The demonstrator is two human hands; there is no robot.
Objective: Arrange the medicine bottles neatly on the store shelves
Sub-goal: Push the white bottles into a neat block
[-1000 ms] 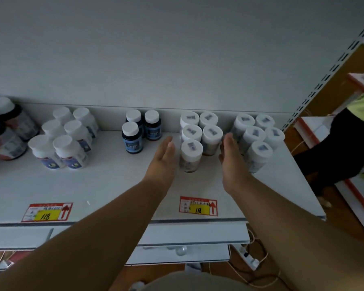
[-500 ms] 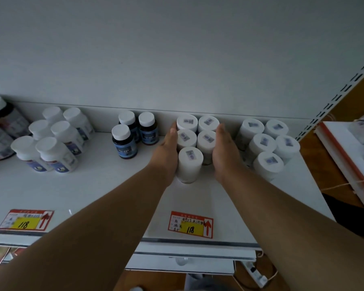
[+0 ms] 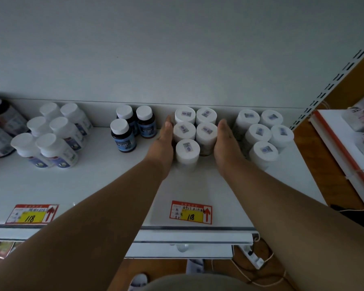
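1. Our left hand [image 3: 163, 147] and right hand [image 3: 226, 147] lie flat and straight-fingered against both sides of the five white-capped bottles [image 3: 195, 133]; squared at the shelf [image 3: 114, 185] back.
2. Neighbouring groups look tidy; the dark bottles [image 3: 132, 128] left of this cluster seem loose.

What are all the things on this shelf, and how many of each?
sticker-lid bottles between the hands: 5, white, shelf middle
sticker-lid bottles at right: 5, white, right end of shelf
dark bottles: 3, brown with blue labels, white caps, left of middle
plain-cap bottles: 6, white, further left
big jars: 2, dark, only partly in view, far left
price tags: 2, red and yellow, front edge
shelf: 1, white
left hand: flat against the group's left side
right hand: flat against its right side
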